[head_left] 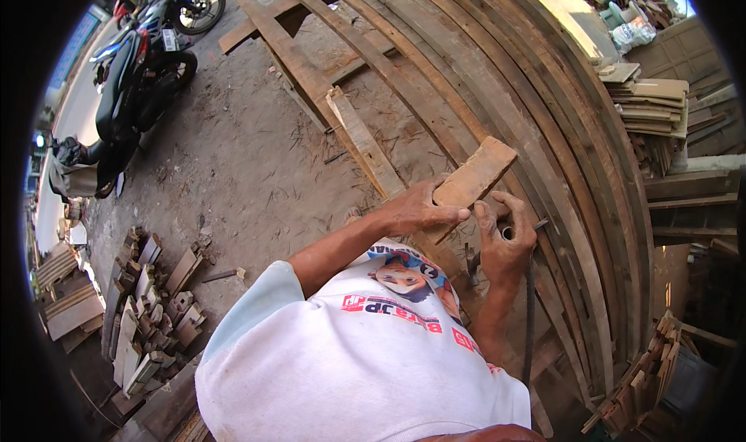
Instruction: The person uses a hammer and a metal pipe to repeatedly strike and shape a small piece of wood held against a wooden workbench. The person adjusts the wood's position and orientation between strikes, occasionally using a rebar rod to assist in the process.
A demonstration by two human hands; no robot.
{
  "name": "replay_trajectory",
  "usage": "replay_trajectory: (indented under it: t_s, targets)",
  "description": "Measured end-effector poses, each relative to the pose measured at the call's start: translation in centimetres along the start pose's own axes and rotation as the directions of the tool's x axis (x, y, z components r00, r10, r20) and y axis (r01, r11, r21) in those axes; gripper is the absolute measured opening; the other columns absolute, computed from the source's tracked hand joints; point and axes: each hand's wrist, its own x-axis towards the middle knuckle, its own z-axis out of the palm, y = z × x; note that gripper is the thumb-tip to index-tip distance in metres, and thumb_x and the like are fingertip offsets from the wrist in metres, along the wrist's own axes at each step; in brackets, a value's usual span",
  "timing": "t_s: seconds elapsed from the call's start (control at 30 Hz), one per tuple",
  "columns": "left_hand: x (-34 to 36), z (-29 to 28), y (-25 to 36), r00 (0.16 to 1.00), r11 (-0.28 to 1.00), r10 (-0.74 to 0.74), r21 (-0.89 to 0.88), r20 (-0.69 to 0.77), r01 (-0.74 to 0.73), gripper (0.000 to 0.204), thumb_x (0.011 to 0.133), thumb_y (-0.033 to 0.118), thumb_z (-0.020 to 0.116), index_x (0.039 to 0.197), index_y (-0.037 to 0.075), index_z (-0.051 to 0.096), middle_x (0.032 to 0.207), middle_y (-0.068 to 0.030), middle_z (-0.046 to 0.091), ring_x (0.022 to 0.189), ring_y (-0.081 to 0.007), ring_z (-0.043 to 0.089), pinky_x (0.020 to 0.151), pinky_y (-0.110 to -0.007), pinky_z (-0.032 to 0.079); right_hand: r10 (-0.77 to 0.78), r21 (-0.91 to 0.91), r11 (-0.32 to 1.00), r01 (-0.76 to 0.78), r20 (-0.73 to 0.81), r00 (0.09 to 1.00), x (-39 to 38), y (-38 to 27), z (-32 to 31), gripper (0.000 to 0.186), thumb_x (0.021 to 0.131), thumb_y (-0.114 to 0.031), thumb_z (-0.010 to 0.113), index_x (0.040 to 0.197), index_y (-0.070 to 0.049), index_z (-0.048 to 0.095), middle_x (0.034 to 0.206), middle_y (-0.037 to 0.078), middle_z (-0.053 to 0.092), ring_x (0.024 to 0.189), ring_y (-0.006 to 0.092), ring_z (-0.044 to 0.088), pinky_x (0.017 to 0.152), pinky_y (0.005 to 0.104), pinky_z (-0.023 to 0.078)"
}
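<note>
A short brown wooden block (478, 170) is gripped by my left hand (420, 206), thumb along its near side and fingers hidden beneath. The block slants up and to the right over the long planks. Close beside it, my right hand (507, 238) is curled, its fingertips near the block's near end. A thin dark bar (530, 310) runs down along the right wrist, with a small tip showing past the knuckles; it appears held in the curled fingers. Something round and dark shows within that hand's curl, too small to name.
Long wooden planks (544, 146) stretch from the far side down the right. A notched board (365, 143) lies beyond my left hand. Wood offcuts (151, 317) are heaped at the lower left. Motorbikes (124, 92) stand at the far left, and stacked boards (649, 108) at the right.
</note>
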Motion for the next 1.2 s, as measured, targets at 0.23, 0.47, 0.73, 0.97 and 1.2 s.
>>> replay_trajectory:
  t_s: [0.23,0.47,0.73,0.97,1.2]
  targets:
    - [-0.3,1.5,3.5,0.997,0.990,0.074,0.124,-0.021,-0.071,0.096,0.080,0.039,0.087,0.150,-0.005,0.038,0.122,-0.0212,0.065,0.104,-0.0252,0.068,0.088,-0.036,0.056,0.058,0.049,0.997,-0.055,-0.054,0.997,0.4,0.6,0.3,0.069,0.081,-0.012,0.087,0.140,0.000,0.054,0.115,0.013,0.066,0.086,0.0179,0.065,0.062,0.0278,0.055]
    - [0.2,2.9,2.1,0.964,0.944,0.259,0.229,-0.062,-0.239,0.093,0.084,0.034,0.085,0.150,-0.007,0.035,0.117,-0.0239,0.063,0.102,-0.0268,0.065,0.087,-0.038,0.055,0.102,0.128,0.987,-0.093,-0.066,0.993,1.0,0.3,0.1,0.070,0.086,-0.008,0.082,0.148,-0.002,0.048,0.131,0.018,0.063,0.104,0.0252,0.070,0.077,0.0329,0.060]
    - [0.0,1.4,1.5,0.944,0.928,0.289,0.194,0.161,-0.317,0.109,0.079,0.055,0.084,0.154,-0.007,0.034,0.144,-0.0313,0.053,0.134,-0.0375,0.055,0.109,-0.045,0.047,0.070,0.176,0.982,-0.061,-0.041,0.997,0.8,1.4,-0.3,0.065,0.092,-0.008,0.075,0.150,-0.001,0.045,0.145,0.020,0.054,0.124,0.0310,0.063,0.095,0.0400,0.058]
    - [-0.6,-5.1,-1.7,0.995,0.909,0.061,0.407,0.075,-0.087,0.085,0.088,0.036,0.079,0.157,0.009,0.038,0.148,-0.0192,0.053,0.141,-0.0365,0.048,0.115,-0.046,0.042,0.067,0.184,0.982,-0.049,-0.095,0.993,-0.6,2.1,-1.6,0.061,0.095,-0.011,0.070,0.148,0.003,0.044,0.148,0.021,0.051,0.125,0.0319,0.062,0.102,0.0439,0.056]
    - [-0.3,-11.4,-4.7,1.000,0.060,0.005,0.998,-0.002,0.002,0.078,0.078,0.008,0.077,0.149,0.016,0.048,0.154,-0.0122,0.044,0.156,-0.0339,0.021,0.128,-0.056,0.014,0.099,0.187,0.979,-0.078,-0.109,0.989,-0.4,1.9,-2.3,0.061,0.092,-0.006,0.071,0.148,0.003,0.046,0.143,0.019,0.055,0.122,0.0298,0.063,0.097,0.0402,0.057]
